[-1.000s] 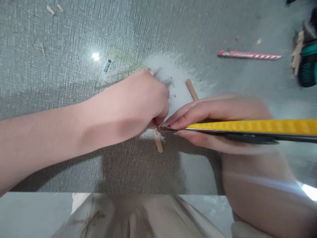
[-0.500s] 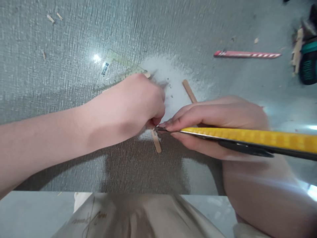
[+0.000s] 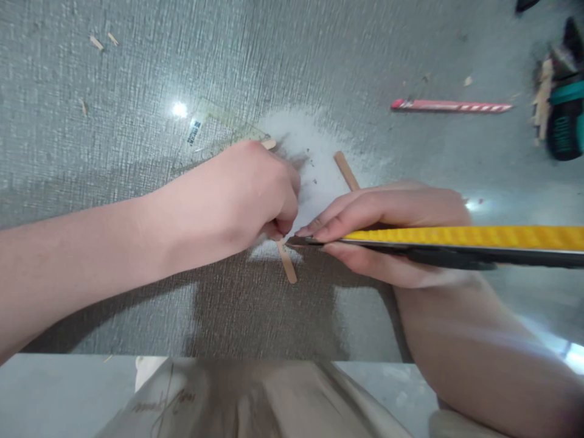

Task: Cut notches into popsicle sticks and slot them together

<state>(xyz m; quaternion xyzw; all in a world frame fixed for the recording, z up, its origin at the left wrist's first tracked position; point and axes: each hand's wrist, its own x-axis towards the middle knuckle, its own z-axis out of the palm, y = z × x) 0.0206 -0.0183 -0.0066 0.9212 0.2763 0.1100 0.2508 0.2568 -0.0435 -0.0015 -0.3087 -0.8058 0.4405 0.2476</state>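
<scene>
My left hand (image 3: 246,194) is closed, its fingertips pinching a flat wooden craft stick (image 3: 287,263) against the table. The near end of this stick sticks out below the fingers; the rest is hidden. In my right hand (image 3: 387,213) is a yellow and black utility knife (image 3: 456,238), gripped close to its blade. The blade tip rests at the stick, just beside my left fingertips. Another pale stick end (image 3: 269,144) shows past my left knuckles. A further craft stick (image 3: 347,171) lies beyond my right hand, partly covered by it.
White powder or dust (image 3: 310,131) spreads on the grey textured table (image 3: 255,310). A clear ruler-like plastic piece (image 3: 214,125) lies behind my left hand. A red-pink pencil-like item (image 3: 451,106) lies at upper right, near a black and teal tool (image 3: 566,118). Wood scraps (image 3: 96,42) lie upper left.
The knife's handle has swung slightly away from me, and its blade tip has shifted a little left along with my right hand. My left hand stays nearly in place on the stick.
</scene>
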